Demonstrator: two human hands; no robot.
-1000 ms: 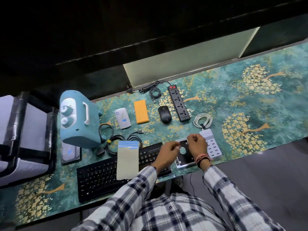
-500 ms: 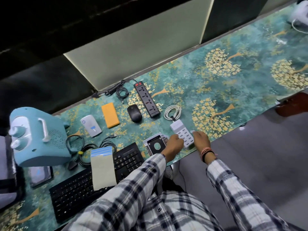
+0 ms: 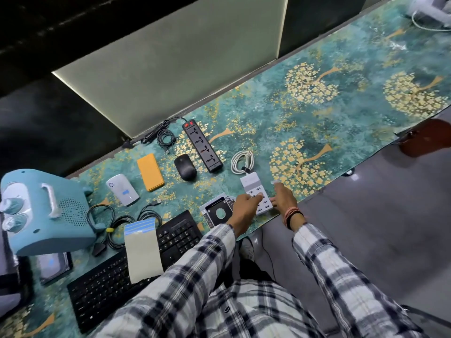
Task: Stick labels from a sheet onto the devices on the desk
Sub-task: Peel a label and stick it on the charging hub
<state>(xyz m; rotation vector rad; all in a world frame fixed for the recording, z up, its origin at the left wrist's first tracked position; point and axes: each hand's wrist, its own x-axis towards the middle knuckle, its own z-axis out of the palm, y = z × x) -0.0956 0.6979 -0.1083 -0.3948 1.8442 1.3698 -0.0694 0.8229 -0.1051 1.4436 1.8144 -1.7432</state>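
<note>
Hands meet at the white USB charging hub [image 3: 253, 191] near the table's [image 3: 341, 113] front edge: the left hand [image 3: 245, 206] lays its fingers on the hub's port face, and the right hand [image 3: 283, 197] touches its right side, fingers stretched forward and curled around nothing. Whether a label is under either hand, I cannot tell; the label sheet [image 3: 142, 251], 1 strip of blue labels at its top, lies across the black keyboard [image 3: 136, 267], well left of both hands

Teal gold-patterned desk mat [image 3: 341, 123]; perhaps a brown chair [image 3: 429, 137] beside it.
</note>
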